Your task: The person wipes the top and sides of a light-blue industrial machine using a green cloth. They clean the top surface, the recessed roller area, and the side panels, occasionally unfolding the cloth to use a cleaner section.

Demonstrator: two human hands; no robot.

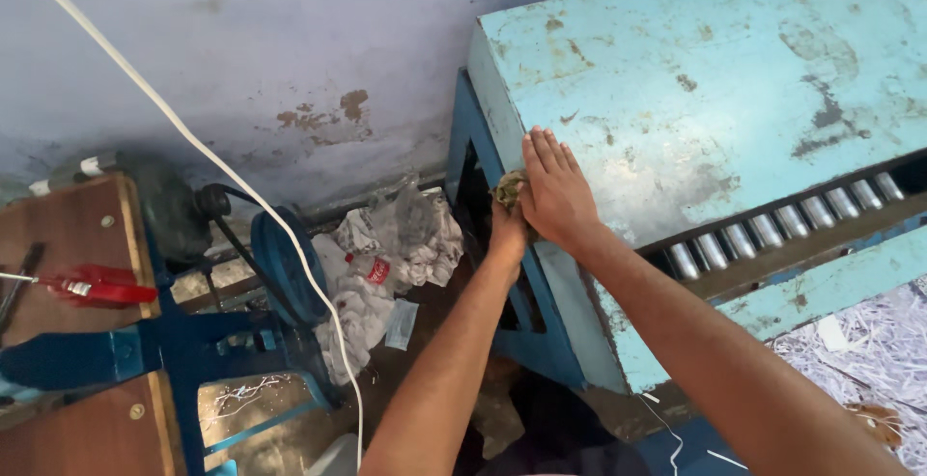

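Head view shows our right hand point(555, 191) lying flat, fingers straight and together, pressed on the corner of the worn light-blue painted metal machine cover point(715, 80) near the middle of the frame; it grips nothing, just rests palm down. Our left hand point(509, 223) comes up from below and sits mostly hidden under the right wrist, closed around a small crumpled brownish-green rag point(509, 189) that peeps out just left of the right palm, touching the cover's edge. So the rag lies immediately left of the right hand and at the tip of the left one, which is the nearer of the two; both forearms run from the lower edge of the frame up toward that corner.

Right of the hands, along the machine's front, we see a row of shiny metal rollers point(782, 225) set in a slot that slants up toward the right edge. Shredded white paper point(869, 350) lies heaped at lower right. Left of the machine, crumpled grey-white sheets and wrappers point(391, 254) lie on the floor against the pale wall point(241, 42). A white cable point(193, 143) slants down from upper left. At far left a brown wooden worktop point(68, 235) carries a red-handled tool point(97, 285), beside a dark blue metal frame point(193, 341).
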